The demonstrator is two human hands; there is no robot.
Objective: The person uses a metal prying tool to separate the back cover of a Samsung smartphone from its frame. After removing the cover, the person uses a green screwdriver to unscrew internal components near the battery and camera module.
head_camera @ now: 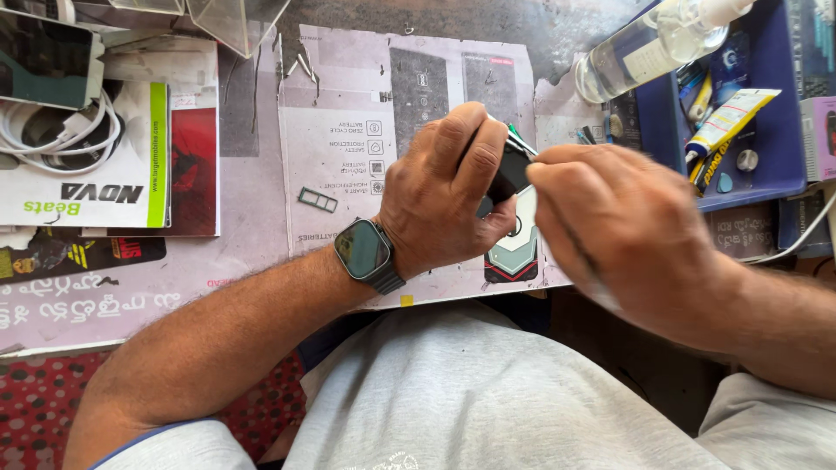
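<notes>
Head view of two hands at a bench. The left hand point(448, 187), a smartwatch point(364, 251) on its wrist, is curled tight around a small dark device point(509, 172), thumb and fingers gripping its edges so that it sits raised above the printed mat point(348, 148), apparently to steady it against the tool. The right hand point(623, 231), blurred, is pinched closed on a thin tool point(521, 142) whose tip meets the device's upper edge; the tool's kind cannot be told. Beneath the hands lies one phone back cover point(515, 257), flat on the mat. One SIM tray point(317, 200) lies apart to the left, seemingly set clear of the work. One clear bottle point(649, 43) lies tilted across the rim of one blue tray point(766, 187), which holds one adhesive tube point(727, 122) and small parts. One white coiled cable point(52, 130) rests on a box point(113, 191) at far left.
</notes>
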